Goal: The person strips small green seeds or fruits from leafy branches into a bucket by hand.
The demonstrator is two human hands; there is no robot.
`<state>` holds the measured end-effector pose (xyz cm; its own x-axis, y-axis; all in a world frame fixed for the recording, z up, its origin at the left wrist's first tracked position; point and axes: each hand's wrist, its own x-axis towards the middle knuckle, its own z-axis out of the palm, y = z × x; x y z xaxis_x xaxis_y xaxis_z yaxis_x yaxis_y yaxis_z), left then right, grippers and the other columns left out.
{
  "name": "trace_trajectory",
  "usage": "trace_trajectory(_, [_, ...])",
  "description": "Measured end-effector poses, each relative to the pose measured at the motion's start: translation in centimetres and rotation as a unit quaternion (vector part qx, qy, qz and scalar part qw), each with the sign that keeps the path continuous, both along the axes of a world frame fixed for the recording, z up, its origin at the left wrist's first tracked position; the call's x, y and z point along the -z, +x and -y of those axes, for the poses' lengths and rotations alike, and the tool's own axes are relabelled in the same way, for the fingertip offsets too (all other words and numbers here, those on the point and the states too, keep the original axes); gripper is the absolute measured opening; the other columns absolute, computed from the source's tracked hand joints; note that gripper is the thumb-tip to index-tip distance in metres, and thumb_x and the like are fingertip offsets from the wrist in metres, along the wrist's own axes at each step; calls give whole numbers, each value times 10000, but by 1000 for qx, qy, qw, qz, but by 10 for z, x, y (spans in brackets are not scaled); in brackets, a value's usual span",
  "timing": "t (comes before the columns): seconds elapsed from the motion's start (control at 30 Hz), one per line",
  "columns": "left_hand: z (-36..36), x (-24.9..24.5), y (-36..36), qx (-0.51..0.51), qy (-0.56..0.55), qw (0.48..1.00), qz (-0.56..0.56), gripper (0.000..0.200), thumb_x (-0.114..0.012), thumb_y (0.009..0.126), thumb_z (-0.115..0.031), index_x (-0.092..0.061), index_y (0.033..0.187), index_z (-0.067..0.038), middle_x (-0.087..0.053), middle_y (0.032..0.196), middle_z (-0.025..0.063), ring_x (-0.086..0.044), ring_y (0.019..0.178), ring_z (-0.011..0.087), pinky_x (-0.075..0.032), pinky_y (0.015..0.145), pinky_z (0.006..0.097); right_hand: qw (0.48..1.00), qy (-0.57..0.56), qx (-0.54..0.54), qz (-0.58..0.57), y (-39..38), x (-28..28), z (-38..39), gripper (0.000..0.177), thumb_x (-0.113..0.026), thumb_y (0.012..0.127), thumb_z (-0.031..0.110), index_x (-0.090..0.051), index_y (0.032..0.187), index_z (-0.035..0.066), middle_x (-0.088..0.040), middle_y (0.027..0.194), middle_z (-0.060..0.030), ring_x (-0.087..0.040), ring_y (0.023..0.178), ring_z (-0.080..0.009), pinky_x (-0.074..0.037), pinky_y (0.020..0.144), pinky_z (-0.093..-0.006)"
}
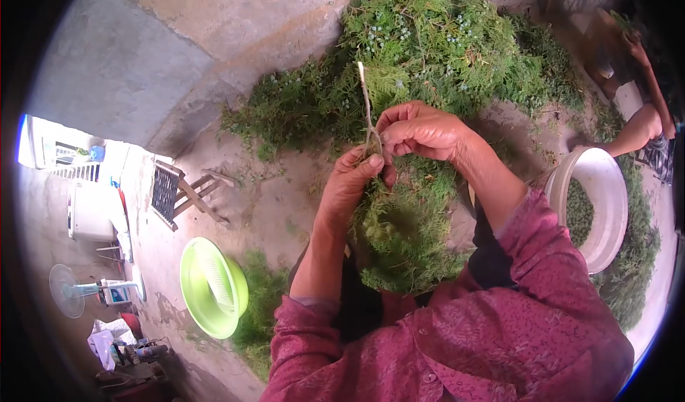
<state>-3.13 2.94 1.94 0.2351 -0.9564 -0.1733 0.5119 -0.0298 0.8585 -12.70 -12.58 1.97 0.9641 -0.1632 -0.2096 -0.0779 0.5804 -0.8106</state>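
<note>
A thin bare twig (pixel 367 106) with a pale cut tip points up between my hands. My left hand (pixel 349 179) is closed around its lower part, thumb pressed on top. Close beside it, my right hand (pixel 422 132) has its fingers curled in a pinch at the fork of the twig. What lies under the fingertips is partly hidden. Below both hands, green conifer sprigs (pixel 407 238) lie over my lap and the floor. Just beyond them rises a large heap of leafy branches (pixel 442 38) with pale bluish berries.
A green basin (pixel 189 288) with a strainer stands at left, near a folding stool (pixel 193 195). On the right is a white bucket (pixel 615 216) holding greenery. Another person's bare arm (pixel 635 132) shows at far right. A fan (pixel 64 290) stands at far left.
</note>
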Motion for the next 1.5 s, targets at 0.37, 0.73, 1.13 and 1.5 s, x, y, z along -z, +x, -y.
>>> trace_trajectory(0.37, [-2,11,-1,-16,38,993,110,153,-583,830,-176,-579,918,-51,-566,688,20,-503,621,90,-406,526,211,911,-409,17,-53,-4,-9,-2,102,-572,670,67,-548,756,17,-525,679,8,-464,601,-56,-392,541,-216])
trace_trajectory(0.73, [-5,8,-10,-41,-71,974,-211,142,-519,870,-211,-522,866,-69,-448,607,4,-397,449,96,-333,405,242,952,-286,66,89,-19,-20,-10,75,-612,672,34,-553,718,27,-514,645,32,-454,613,-31,-386,548,-199])
trace_trajectory(1.13, [-11,12,6,-101,-53,984,-135,201,-552,849,-267,-511,893,-75,-473,646,18,-373,423,96,-298,394,231,991,-92,41,90,-12,-10,-6,107,-564,723,1,-524,822,12,-522,670,-29,-454,522,-78,-369,472,-207])
trace_trajectory(1.5, [-13,4,-9,-42,-12,986,-161,180,-596,817,-212,-523,867,-55,-470,587,29,-397,418,115,-309,386,236,976,-94,184,62,0,-14,4,121,-608,771,28,-538,869,43,-508,693,11,-444,550,-38,-287,401,-177])
